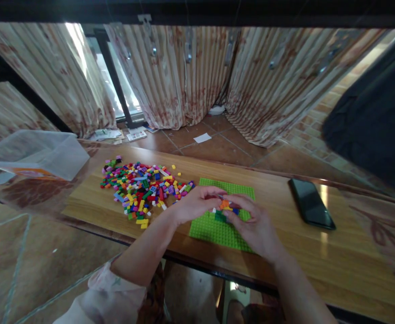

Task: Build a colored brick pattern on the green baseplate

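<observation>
A bright green studded baseplate point(202, 231) lies on the wooden table, with a small cluster of building bricks over its middle. In that cluster I see an orange brick point(224, 204), a dark green brick point(220, 216) and a blue brick point(235, 210). From the left, my left hand point(196, 203) reaches in with its fingers bent and closed at the cluster's top edge; its fingertips are partly hidden. My right hand point(253, 221) pinches the cluster from the right, thumb and forefinger at the orange brick. Whether the cluster is joined to the baseplate cannot be made out.
Left of the baseplate spreads a loose pile of many-coloured bricks point(145, 183). A translucent plastic bin point(62, 155) stands at the table's left end. On the right lies a black smartphone point(311, 203). Patterned curtains point(170, 76) hang beyond the table point(271, 189).
</observation>
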{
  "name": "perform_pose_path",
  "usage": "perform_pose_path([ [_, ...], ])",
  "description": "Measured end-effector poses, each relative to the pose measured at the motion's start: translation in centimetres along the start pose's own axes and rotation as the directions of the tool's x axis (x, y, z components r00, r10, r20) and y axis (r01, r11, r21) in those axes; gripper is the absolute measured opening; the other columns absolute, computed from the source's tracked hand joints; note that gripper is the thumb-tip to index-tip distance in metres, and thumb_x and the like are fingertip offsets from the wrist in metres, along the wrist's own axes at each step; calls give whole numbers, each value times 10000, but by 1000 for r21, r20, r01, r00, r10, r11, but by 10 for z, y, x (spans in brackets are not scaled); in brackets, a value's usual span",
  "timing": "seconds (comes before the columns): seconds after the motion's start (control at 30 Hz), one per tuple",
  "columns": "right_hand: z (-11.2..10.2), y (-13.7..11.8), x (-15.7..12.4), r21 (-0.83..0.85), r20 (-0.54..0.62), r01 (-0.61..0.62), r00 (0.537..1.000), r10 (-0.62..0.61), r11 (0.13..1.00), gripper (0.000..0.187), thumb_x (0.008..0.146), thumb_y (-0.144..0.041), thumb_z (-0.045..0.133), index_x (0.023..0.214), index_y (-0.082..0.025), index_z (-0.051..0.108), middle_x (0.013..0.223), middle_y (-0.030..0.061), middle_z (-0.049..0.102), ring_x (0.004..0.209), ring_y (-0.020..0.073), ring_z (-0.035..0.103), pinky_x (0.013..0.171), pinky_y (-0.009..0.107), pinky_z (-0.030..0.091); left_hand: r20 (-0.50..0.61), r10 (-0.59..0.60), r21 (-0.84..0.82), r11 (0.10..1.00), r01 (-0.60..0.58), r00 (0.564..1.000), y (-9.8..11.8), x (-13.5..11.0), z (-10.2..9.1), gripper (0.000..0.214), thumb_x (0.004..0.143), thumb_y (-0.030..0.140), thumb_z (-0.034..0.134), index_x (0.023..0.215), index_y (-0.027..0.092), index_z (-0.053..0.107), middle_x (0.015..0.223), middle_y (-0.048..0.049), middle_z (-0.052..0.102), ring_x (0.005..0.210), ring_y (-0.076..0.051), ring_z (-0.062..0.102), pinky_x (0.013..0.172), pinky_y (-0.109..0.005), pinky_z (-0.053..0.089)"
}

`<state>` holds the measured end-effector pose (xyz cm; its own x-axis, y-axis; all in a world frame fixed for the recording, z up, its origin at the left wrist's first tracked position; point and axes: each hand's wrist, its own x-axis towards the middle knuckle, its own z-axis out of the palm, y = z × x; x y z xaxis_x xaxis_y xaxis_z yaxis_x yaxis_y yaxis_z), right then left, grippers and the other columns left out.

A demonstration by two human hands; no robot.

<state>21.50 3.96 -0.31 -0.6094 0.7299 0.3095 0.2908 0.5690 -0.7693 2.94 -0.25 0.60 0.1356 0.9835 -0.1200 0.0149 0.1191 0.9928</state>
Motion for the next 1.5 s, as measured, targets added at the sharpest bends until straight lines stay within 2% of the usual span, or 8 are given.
perform_pose_path([
  [0.17, 0, -4, -2, -15, 22, 3, 1000, -2, 1000, 207, 901, -329, 584, 1066, -245, 676, 1038, 43, 692, 951, 176, 639, 854, 330, 511, 26, -58, -67, 996, 59, 998, 0, 2, 0, 282, 858, 210, 570, 1108, 109, 654, 755, -7, 647, 621, -72, 522, 576, -183, 394],
  [0.4, -6, 6, -3, -121, 62, 17, 998, -9, 992, 231, 924, -359, 540, 1062, -248, 688, 991, 43, 684, 918, 184, 637, 814, 322, 500, -4, -94, -38, 995, 94, 996, -6, 7, 2, 285, 854, 222, 555, 1100, 110, 643, 672, 7, 627, 600, -76, 553, 527, -162, 385],
  [0.6, -18, 24, -7, -194, 41, -157, 985, 168, 968, 208, 878, -366, 597, 977, -228, 717, 853, 30, 655, 743, 162, 613, 688, 295, 481, -211, -85, 125, 986, 113, 974, -12, 10, -8, 311, 832, 165, 521, 1108, 93, 646, 760, -30, 693, 581, -75, 552, 556, -176, 414],
  [0.7, -16, 25, -8, -186, 85, -178, 977, 196, 966, 199, 873, -362, 598, 959, -231, 721, 843, 23, 647, 731, 158, 605, 682, 291, 472, -267, -44, 274, 954, 119, 963, -20, 12, -11, 320, 815, 174, 545, 1103, 100, 664, 767, -33, 702, 623, -104, 583, 590, -203, 451],
  [0.8, -11, 21, -8, -208, 121, -158, 975, 185, 965, 181, 866, -338, 599, 953, -237, 722, 855, 17, 646, 728, 155, 605, 685, 288, 467, -263, 45, 420, 905, 73, 964, -27, 12, -11, 305, 811, 207, 577, 1081, 115, 686, 830, -46, 722, 708, -136, 622, 634, -226, 481],
  [0.9, -6, 18, -8, -250, 152, -117, 976, 159, 961, 165, 860, -296, 594, 942, -231, 722, 845, 14, 650, 732, 156, 607, 694, 284, 463, -253, 97, 477, 878, 37, 963, -30, 12, -10, 279, 823, 210, 569, 1052, 114, 697, 879, -58, 734, 760, -148, 646, 690, -243, 507],
  [1.27, 1, 20, -8, -348, 163, -90, 975, 154, 933, 171, 857, -254, 587, 987, -235, 696, 873, 12, 665, 775, 172, 620, 715, 289, 449, -229, 117, 551, 834, 29, 966, -25, 9, -9, 272, 830, 195, 550, 1045, 127, 703, 924, -58, 748, 809, -161, 673, 741, -256, 523],
  [1.5, -1, 24, -9, -357, 160, -85, 975, 151, 930, 137, 881, -307, 574, 903, -238, 690, 859, 6, 654, 743, 162, 613, 669, 279, 430, -194, 142, 566, 824, -8, 971, -21, 7, -7, 255, 827, 184, 541, 1008, 129, 712, 834, -37, 733, 731, -146, 641, 658, -231, 479],
])
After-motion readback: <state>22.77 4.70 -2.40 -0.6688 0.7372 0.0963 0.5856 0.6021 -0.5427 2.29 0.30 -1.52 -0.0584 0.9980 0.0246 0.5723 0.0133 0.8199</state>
